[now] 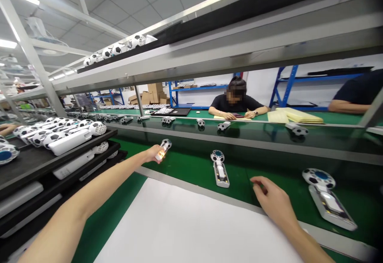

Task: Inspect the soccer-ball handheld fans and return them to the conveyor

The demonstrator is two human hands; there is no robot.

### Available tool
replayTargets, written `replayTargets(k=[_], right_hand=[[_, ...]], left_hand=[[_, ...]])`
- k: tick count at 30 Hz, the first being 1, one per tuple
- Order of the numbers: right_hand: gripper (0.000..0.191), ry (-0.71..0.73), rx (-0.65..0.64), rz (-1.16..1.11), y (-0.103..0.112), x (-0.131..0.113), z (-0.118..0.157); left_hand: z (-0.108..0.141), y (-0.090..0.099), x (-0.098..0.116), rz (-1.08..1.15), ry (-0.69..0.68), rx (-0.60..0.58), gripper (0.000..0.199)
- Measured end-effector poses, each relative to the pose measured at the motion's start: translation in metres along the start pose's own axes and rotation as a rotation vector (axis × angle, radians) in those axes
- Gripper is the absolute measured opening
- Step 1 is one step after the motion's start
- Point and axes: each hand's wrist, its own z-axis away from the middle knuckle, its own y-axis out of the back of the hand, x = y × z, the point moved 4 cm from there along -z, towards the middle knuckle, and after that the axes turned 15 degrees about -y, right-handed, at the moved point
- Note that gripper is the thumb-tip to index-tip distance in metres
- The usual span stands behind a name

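Nearest, white sheet: a big white sheet [191, 223] lies on the surface, close to the person, this side of the green belt [185, 167].
Right hand: the right hand [273, 201] rests at the near edge of the green belt. Its grip is loose, fingers bent a little, and it holds nothing.
Middle fan: a small fan with a soccer-ball head [220, 168] lies flat on the green belt, just left of the right hand and not touching it.
Right fan: another fan like it [327, 197] lies on the green belt, to the right of the right hand.
Left hand: the left hand [154, 153] is stretched out over the green belt. Its grip is closed around a held fan [163, 149], which glows orange near the fingers.
Trays: black trays [36, 163] full of white fans sit left of the green belt.
Far side: past the green belt, a person in a dark shirt [236, 101] sits with both arms on the far surface. Yellow sheets [295, 116] lie beside them.
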Motion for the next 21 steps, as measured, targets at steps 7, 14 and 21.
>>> replayTargets(k=[7, 14, 21], right_hand=[[0.030, -0.041, -0.068, -0.230, 0.015, -0.037, 0.008], [0.050, 0.128, -0.544, -0.813, 0.092, -0.169, 0.077], [0.043, -0.055, -0.669, -0.769, 0.120, -0.179, 0.113]], left_hand=[[0.083, -0.125, 0.113, 0.546, -0.389, -0.368, 0.033], [0.140, -0.209, 0.161, 0.800, -0.715, -0.471, 0.057], [0.168, -0.228, 0.161, 0.803, -0.680, -0.586, 0.064]])
